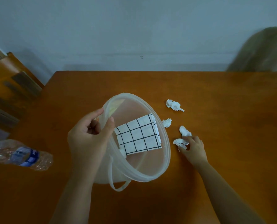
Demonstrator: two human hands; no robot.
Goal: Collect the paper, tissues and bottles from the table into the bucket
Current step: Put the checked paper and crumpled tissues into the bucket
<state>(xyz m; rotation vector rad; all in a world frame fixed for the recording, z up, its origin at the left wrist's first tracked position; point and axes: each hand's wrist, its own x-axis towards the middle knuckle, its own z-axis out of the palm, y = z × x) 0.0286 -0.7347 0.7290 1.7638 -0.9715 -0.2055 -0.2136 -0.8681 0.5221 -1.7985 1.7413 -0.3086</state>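
The translucent bucket (160, 167) is seen tipped toward the camera at the middle of the orange-brown table (231, 97), its handle (116, 185) hanging down at the near side. Inside it, a folded sheet of white paper with a black grid (139, 135) is lying against the inner wall, and something small and white (123, 152) is just visible beneath its lower left corner; what that is cannot be told.

The bucket's rim is gripped by the left hand (89, 136), thumb inside the wall, fingers curled round the outside, closed firmly on the plastic. The right hand (194, 147) is laid low on the table just right of the bucket, fingers bent and partly closed over a crumpled tissue (180, 142), which is touched by the fingertips; whether it is lifted off the wood cannot be told.

Three more tissues are left on the table: one (184, 131) touching the back of the right hand's fingers, one small wad (167, 122) right beside the bucket's rim, and a larger one (174, 105) further back, apart from the rest.

A crushed clear plastic bottle with a blue label (24, 156) is lying on its side at the left edge of the table, well apart from the bucket.
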